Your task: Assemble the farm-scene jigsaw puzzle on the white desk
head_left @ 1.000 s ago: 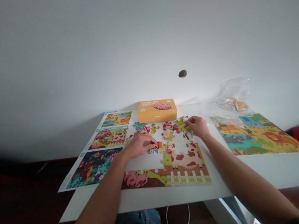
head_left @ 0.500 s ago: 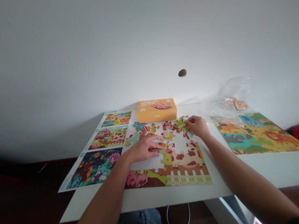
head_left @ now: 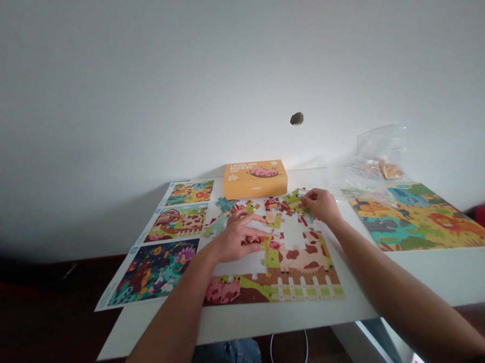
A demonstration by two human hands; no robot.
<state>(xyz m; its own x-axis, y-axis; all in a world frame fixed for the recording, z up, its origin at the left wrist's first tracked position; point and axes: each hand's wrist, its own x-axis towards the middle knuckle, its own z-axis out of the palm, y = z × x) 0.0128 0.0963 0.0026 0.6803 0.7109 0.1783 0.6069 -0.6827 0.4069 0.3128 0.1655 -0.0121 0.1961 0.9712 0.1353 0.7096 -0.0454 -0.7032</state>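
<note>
A partly assembled farm jigsaw puzzle [head_left: 303, 260], with a cow, a pig and a white fence, lies on the white table. My left hand [head_left: 235, 238] is over its left side, fingers spread and pointing right. Under those fingers shows a reddish puzzle piece [head_left: 252, 239], partly hidden; whether I touch it I cannot tell. Behind the puzzle's gap, my right hand [head_left: 321, 204] is closed, thumb and fingertips pinching a green puzzle piece [head_left: 304, 200] among loose pieces. More loose pieces [head_left: 245, 206] lie beyond my left hand.
A yellow puzzle box [head_left: 254, 179] stands at the back against the wall. On the left lies a picture sheet [head_left: 153, 242] with three scenes. To the right are a finished safari puzzle [head_left: 427, 218] and a clear plastic bag [head_left: 377, 161]. The table's front edge [head_left: 279, 327] is near me.
Both hands stay in nearly the same places. The fingers of my left hand have shifted very slightly, and the whole view has moved a touch.
</note>
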